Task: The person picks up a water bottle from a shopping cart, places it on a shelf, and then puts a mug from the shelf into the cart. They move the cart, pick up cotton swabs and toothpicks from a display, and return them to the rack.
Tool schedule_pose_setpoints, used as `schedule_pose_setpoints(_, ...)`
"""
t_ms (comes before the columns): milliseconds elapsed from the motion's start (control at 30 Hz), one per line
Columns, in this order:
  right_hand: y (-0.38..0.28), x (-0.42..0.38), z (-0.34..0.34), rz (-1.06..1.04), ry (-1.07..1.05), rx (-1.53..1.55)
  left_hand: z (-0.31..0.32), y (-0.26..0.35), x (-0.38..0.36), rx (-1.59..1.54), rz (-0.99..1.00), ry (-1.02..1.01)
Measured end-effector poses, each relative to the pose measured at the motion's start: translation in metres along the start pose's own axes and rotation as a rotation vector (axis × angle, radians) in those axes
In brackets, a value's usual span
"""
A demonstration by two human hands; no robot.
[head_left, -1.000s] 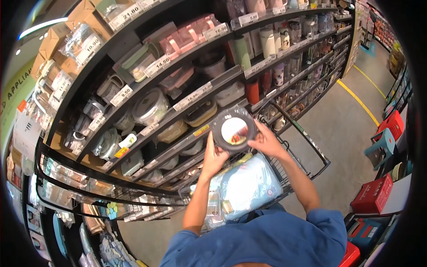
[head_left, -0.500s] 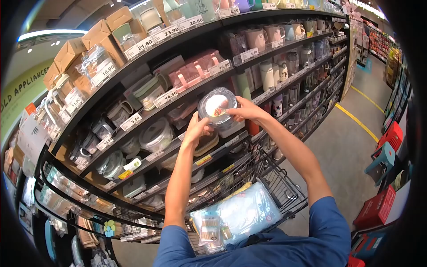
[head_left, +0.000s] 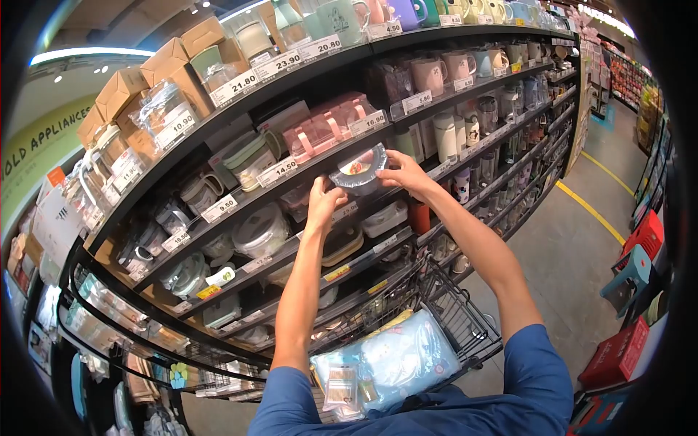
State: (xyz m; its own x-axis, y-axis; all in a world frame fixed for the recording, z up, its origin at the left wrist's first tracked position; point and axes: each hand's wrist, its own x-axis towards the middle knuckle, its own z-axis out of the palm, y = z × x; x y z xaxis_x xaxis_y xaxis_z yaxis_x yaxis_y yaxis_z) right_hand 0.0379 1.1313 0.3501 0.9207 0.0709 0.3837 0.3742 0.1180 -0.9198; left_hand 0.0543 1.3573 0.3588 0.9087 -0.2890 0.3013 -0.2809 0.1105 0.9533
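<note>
A round plastic-wrapped container (head_left: 359, 174) with a grey rim and a printed label on top is at the edge of a middle shelf, partly inside the gap. My right hand (head_left: 405, 175) grips its right side with thumb and fingers. At its lower left side, my left hand (head_left: 326, 205) has its fingers curled against the rim. Just above are pink lidded containers with handles (head_left: 327, 129) and a 16.90 price tag (head_left: 368, 123). Beneath my hands, a wrapped rectangular container (head_left: 385, 218) stands on the lower shelf.
A wire shopping cart (head_left: 465, 305) in front of me holds a light blue plastic-wrapped pack (head_left: 407, 349) and a pack of small sticks (head_left: 340, 385). Mugs (head_left: 429, 73) and bottles (head_left: 446, 138) line the shelves at right. A blue stool (head_left: 629, 276) stands across the aisle.
Both hands have moved the container forward into the shelf gap and tilted it, so its label shows at a flatter angle. The view has shifted slightly.
</note>
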Motion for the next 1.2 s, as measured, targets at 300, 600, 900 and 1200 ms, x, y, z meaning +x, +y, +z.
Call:
schedule_pose_setpoints(300, 0.011, 0.022, -0.013, 0.157, 0.058, 0.021, 0.012, -0.030, 0.035, 0.067, 0.122, 0.202)
schedule_pose_setpoints(600, 0.003, 0.016, -0.008, 0.198, 0.063, 0.095, 0.015, -0.014, 0.028, -0.020, 0.042, 0.183)
schedule_pose_setpoints(900, 0.001, 0.008, -0.002, 0.159, 0.099, 0.199, 0.022, -0.015, 0.020, -0.059, 0.073, 0.226)
schedule_pose_setpoints(1200, -0.002, 0.001, 0.004, 0.102, 0.097, 0.218, 0.025, -0.009, 0.012, -0.047, 0.076, 0.236)
